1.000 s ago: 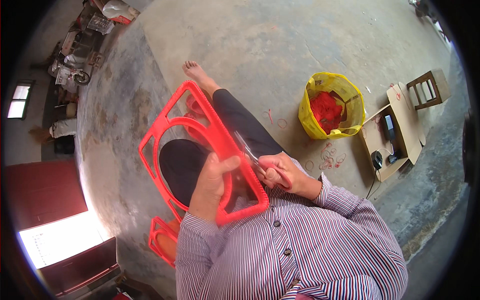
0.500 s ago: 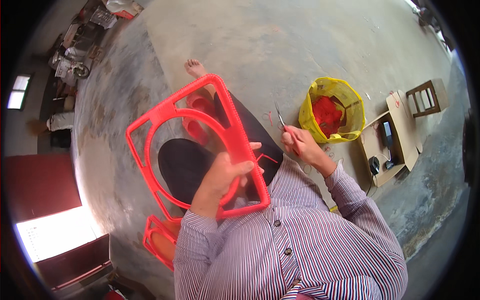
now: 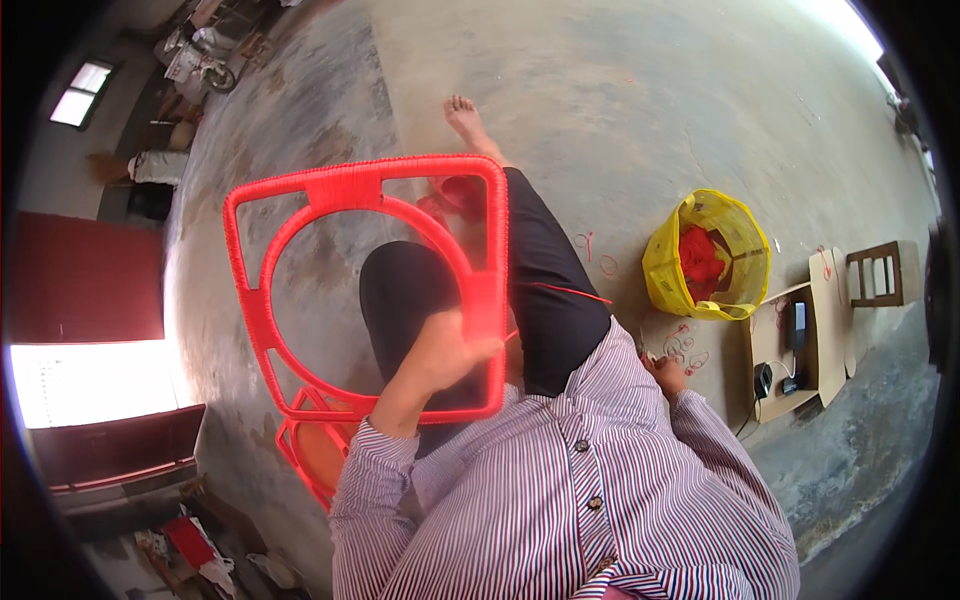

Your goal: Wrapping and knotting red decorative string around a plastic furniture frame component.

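My left hand (image 3: 445, 352) is closed around the right side of a square red frame (image 3: 345, 190) wound with red cord, with a large ring inside it. The frame is held upright over my lap. From its right side a loose red cord end (image 3: 572, 291) sticks out across my dark trouser leg. My right hand (image 3: 665, 374) is low beside my right thigh, near loose red cord scraps (image 3: 690, 350) on the floor. Its fingers are mostly hidden behind my shirt and leg, and no tool shows in it.
A yellow bag (image 3: 665, 260) holding a red cord bundle (image 3: 699, 258) stands to the right. Beyond it are an open cardboard box (image 3: 832, 335) with a dark device and cable, and a small wooden stool (image 3: 905, 273). Another red frame (image 3: 290, 455) is at lower left.
The red frame has turned more upright and square to view, still in my left hand. My right hand has dropped toward the floor; the scissors it held are out of sight.
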The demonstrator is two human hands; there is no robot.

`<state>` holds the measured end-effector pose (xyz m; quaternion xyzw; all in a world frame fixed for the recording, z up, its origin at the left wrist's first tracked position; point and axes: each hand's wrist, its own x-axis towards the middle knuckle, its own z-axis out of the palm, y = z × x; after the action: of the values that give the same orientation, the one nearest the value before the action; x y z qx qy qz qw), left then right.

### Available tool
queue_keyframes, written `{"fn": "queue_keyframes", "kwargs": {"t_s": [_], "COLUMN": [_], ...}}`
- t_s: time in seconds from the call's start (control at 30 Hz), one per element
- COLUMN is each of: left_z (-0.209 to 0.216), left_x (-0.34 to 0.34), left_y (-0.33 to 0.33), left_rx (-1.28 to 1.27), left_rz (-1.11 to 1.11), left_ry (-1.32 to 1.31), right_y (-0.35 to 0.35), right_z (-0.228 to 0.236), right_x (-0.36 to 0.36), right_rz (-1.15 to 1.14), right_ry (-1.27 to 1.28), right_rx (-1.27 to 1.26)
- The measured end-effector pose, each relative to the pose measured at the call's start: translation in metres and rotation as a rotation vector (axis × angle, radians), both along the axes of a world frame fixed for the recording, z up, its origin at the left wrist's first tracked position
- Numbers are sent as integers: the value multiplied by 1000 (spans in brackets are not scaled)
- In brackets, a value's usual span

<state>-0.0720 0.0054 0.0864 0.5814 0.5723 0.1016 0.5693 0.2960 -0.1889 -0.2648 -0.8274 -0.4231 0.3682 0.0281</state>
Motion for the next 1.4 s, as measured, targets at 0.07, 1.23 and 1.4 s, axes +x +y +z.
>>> {"fn": "queue_keyframes", "kwargs": {"t_s": [0.07, 1.23, 1.4], "left_z": [-2, 15, 15], "left_x": [-9, -80, -84], "left_y": [-4, -68, -66], "left_rx": [108, 195, 149], "left_rz": [-65, -329, -435], "left_ry": [-8, 97, 203], "right_y": [3, 212, 199], "right_z": [0, 354, 349], "right_x": [0, -189, -200], "right_rz": [-155, 252, 310], "right_ry": [212, 1692, 1369], "right_rx": [-13, 411, 413]}}
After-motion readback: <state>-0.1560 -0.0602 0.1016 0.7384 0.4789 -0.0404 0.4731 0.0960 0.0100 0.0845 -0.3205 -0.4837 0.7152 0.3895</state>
